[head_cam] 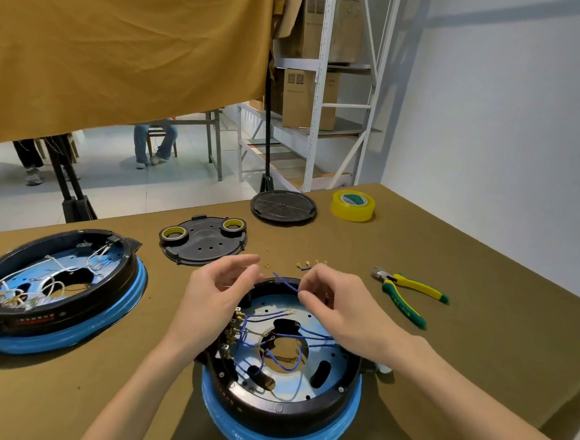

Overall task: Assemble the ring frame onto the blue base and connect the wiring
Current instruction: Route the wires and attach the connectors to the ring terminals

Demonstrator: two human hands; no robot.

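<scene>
Near the front edge of the olive-brown paper-covered counter [484, 267] I see the black ring frame [303, 404] seated on the round blue base [276, 439], its silver plate crossed by thin blue wires [308, 331]. My right hand [340, 309] hovers over the frame's far rim, its grip narrow, fingertips pinching one loose blue wire [286, 281] that arcs up towards the left hand [214, 293]. That hand's fingers are curled near the wire's other end, but I cannot tell whether they hold anything. Both hands hide the far rim and part of the terminal row. Small brass terminals [308, 264] lie just beyond, too small to read. To the right lie green-and-yellow-handled cutting pliers [410, 293], with bare counter around them. A second black frame on a blue base with white wires [60, 289] sits left, cut off at the picture's edge.
</scene>
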